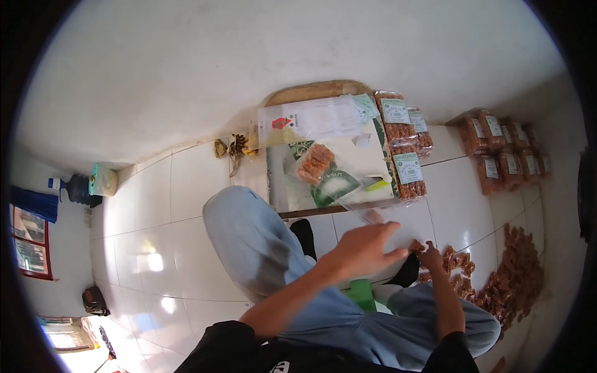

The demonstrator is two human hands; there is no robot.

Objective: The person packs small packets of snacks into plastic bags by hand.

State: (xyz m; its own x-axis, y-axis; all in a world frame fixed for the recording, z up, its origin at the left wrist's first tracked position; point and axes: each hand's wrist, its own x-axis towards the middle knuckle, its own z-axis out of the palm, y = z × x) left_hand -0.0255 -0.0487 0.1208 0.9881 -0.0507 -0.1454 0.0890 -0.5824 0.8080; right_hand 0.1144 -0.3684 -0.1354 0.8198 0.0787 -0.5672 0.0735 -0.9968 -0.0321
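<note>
Nearest me is the black shirt (pixel 323 359), above the jeans (pixel 336 329). My left hand (pixel 367 250) has its grip wide, thumb apart from fingers; my right hand (pixel 431 258) is at a brown piece (pixel 417 247), though I cannot tell if its grip is closed. I see a clear bag of brown pieces (pixel 314 164) lying on the surface (pixel 283 198), left of the labelled packs (pixel 409 169).

One head-worn camera looks forward and steeply down over the person's lap
</note>
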